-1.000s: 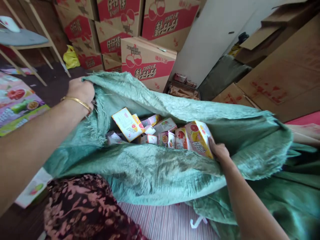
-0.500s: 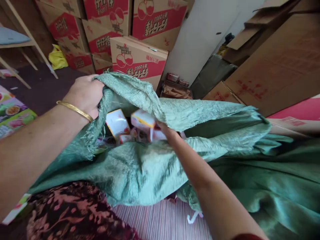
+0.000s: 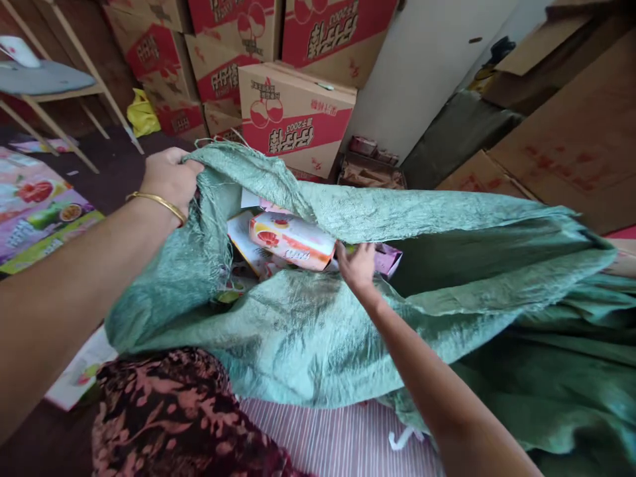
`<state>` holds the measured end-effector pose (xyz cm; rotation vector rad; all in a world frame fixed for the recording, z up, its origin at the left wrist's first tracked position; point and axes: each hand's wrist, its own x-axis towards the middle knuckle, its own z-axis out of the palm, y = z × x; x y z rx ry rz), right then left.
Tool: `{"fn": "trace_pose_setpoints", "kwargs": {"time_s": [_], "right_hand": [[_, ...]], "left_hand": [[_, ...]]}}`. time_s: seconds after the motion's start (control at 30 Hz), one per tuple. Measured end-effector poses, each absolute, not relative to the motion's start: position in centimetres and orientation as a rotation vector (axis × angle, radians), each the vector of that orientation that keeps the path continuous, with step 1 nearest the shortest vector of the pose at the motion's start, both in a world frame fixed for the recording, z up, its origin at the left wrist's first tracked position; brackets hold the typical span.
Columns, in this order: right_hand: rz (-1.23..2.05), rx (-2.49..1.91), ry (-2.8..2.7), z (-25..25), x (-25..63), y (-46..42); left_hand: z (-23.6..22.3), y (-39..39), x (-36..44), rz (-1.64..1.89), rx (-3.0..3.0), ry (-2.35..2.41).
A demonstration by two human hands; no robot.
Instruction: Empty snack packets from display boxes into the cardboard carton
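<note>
Leftward my right hand [image 3: 358, 267] has shifted, fingers spread beside a fruit box [image 3: 293, 240], while my left hand [image 3: 171, 177] pinches the sack [image 3: 308, 338], keeping its contents reachable.

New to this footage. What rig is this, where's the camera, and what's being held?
No robot here: these are a person's own bare hands, filmed by one head-worn camera looking forward and down. The left hand grips the edge of a green woven sack. The right hand is in its opening, beside a white-and-orange carton; whether it grips that carton is unclear. A purple carton also lies inside. Beyond the sack stand cardboard boxes, and a yellow bag lies on the dark floor.
</note>
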<state>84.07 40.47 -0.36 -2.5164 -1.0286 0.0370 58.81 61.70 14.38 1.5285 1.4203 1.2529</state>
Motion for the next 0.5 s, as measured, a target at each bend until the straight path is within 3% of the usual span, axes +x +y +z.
{"fn": "trace_pose_setpoints", "kwargs": {"time_s": [0.07, 0.17, 0.37, 0.43, 0.5], "right_hand": [[0.055, -2.655, -1.077, -2.4, 85.0, 34.5], [0.432, -2.877, -1.076, -3.4, 84.3, 26.2], [1.976, -2.469, -1.669, 0.7, 82.0, 15.6], [2.034, -2.464, -1.713, 1.2, 82.5, 15.4], [1.69, -2.508, -1.651, 0.6, 83.7, 17.6]], "left_hand": [[13.5, 61.6, 59.2, 1.262, 1.464, 1.425], [12.8, 61.9, 59.9, 1.27, 1.466, 1.376], [13.5, 62.2, 60.6, 1.293, 1.45, 1.387], [13.9, 61.9, 60.6, 1.313, 1.425, 1.381], [14.3, 61.4, 60.6, 1.307, 1.403, 1.375]]}}
